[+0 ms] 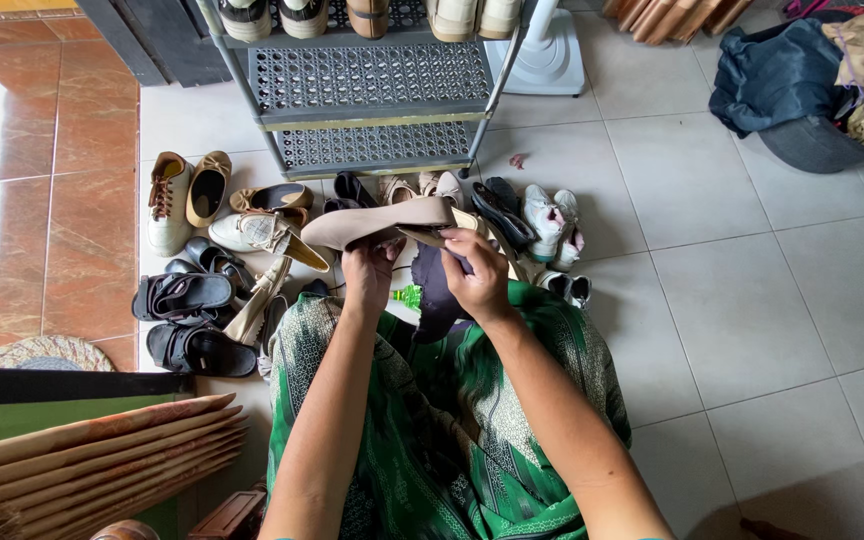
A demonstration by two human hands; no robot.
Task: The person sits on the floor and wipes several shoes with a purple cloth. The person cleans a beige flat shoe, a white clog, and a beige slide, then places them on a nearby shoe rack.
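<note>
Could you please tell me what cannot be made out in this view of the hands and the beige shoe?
- Beige shoe: its inside faces away; the left hand covers its heel end.
- Dark cloth: mostly behind the right hand.
- Shoes on the rack: cut off by the top edge.
- Basket: cut off by the right edge.
</note>
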